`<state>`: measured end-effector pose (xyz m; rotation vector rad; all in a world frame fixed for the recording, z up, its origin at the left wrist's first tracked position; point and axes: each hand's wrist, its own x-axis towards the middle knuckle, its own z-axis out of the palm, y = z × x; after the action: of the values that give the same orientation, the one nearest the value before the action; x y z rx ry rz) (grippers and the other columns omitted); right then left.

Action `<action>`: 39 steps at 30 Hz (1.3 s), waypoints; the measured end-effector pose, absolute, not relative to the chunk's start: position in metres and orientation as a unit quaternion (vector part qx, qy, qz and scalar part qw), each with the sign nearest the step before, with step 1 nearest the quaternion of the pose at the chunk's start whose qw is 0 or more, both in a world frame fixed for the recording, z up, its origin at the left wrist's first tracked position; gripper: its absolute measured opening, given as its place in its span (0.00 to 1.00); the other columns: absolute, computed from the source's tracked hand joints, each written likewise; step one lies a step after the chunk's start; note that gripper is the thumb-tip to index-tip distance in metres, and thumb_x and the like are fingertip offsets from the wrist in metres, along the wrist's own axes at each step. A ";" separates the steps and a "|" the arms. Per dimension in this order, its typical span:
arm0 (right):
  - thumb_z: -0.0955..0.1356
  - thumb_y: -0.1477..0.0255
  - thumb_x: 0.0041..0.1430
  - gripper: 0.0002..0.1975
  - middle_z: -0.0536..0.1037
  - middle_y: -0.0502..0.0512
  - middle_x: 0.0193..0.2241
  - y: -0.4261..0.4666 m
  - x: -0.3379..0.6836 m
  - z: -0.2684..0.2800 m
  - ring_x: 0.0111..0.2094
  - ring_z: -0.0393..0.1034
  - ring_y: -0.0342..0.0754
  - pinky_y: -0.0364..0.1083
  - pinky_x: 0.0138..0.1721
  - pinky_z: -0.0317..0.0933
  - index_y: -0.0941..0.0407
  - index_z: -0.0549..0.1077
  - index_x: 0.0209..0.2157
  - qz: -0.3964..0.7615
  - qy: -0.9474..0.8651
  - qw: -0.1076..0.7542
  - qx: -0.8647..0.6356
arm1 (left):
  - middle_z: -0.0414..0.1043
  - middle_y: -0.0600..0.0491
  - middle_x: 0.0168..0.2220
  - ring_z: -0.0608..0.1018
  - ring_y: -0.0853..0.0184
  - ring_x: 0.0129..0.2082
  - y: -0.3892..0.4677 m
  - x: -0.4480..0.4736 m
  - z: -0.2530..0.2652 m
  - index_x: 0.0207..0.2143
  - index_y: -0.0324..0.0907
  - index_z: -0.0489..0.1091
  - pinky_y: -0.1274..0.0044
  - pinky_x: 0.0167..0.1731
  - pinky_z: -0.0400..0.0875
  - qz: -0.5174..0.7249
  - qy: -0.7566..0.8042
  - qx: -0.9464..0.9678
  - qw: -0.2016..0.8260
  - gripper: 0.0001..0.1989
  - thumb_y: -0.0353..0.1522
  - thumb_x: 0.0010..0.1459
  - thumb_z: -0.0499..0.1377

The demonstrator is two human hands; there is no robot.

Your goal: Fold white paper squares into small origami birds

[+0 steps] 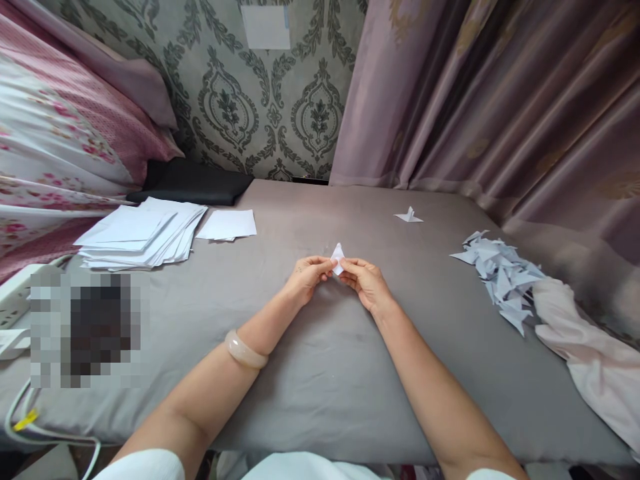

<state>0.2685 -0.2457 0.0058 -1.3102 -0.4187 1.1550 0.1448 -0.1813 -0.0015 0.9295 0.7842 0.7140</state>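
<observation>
Between my two hands is a small piece of folded white paper, its pointed tip facing away from me. My left hand pinches its left side with thumb and fingers. On the opposite side, my right hand grips the right edge in the same way. Both hands are just above the grey cloth surface, near its middle. A single folded paper crane sits farther back to the right. Several more folded paper cranes lie in a heap at the right.
A thick stack of white paper and a smaller pile of paper squares lie at left, before a black flat item. A power strip with white cables is at the left edge. Pale cloth lies right; curtains hang behind.
</observation>
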 end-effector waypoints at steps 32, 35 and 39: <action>0.78 0.64 0.37 0.14 0.75 0.47 0.18 -0.245 0.267 -0.002 0.20 0.68 0.36 0.35 0.22 0.63 0.59 0.76 0.22 0.475 -0.193 0.636 -0.576 | 0.68 0.53 0.19 0.67 0.75 0.19 -0.181 0.146 -0.004 0.20 0.36 0.71 0.80 0.22 0.61 0.298 0.363 0.494 0.732 0.17 0.40 0.40 0.69; 0.77 0.65 0.41 0.13 0.75 0.48 0.18 -0.245 0.268 -0.002 0.20 0.69 0.37 0.36 0.23 0.65 0.59 0.77 0.23 0.495 -0.195 0.628 -0.568 | 0.67 0.54 0.19 0.67 0.75 0.19 -0.181 0.146 -0.003 0.21 0.36 0.70 0.81 0.23 0.60 0.308 0.373 0.506 0.715 0.16 0.40 0.43 0.67; 0.76 0.68 0.46 0.09 0.79 0.53 0.23 -0.248 0.275 0.001 0.25 0.73 0.40 0.39 0.29 0.70 0.60 0.78 0.27 0.550 -0.206 0.603 -0.540 | 0.66 0.55 0.19 0.67 0.75 0.20 -0.180 0.144 0.000 0.21 0.36 0.69 0.81 0.23 0.59 0.315 0.365 0.504 0.716 0.14 0.39 0.45 0.65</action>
<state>0.2748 -0.2476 0.0007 -1.2501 -0.4777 1.2748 0.1441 -0.1803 -0.0001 1.1167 0.8091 0.6981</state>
